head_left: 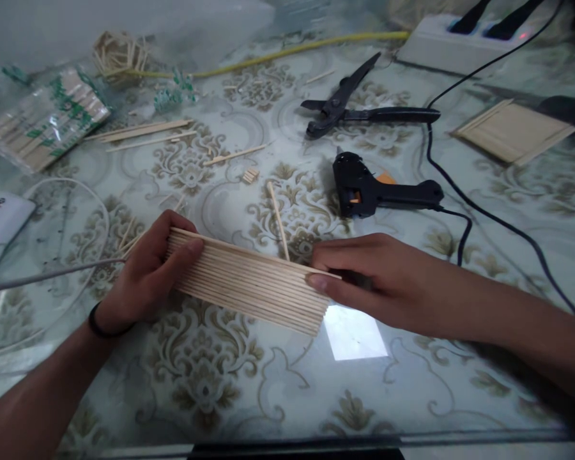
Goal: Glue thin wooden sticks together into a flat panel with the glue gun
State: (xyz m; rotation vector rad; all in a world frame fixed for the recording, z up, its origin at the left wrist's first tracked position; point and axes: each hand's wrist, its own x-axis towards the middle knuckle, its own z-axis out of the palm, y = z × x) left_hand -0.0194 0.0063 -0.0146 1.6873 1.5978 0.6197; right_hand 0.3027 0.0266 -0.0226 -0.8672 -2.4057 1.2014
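A panel of thin wooden sticks (249, 281) laid side by side is held tilted above the table. My left hand (156, 268) grips its left end, thumb on the front face and fingers behind. At the upper right corner my right hand (359, 271) pinches the top edge, where one stick's end sticks out past the others. Just behind the panel lies a loose stick (278, 220). A black hot glue gun (364, 185) rests beyond my right hand, its nozzle pointing away to the left.
Cutting pliers (338, 105) lie open behind the glue gun. At the back right are a power strip (453, 45) and a square wooden panel (515, 131). Bagged sticks (48, 121) lie at left, near a white device (2, 223). A black cable (498, 223) runs along the right.
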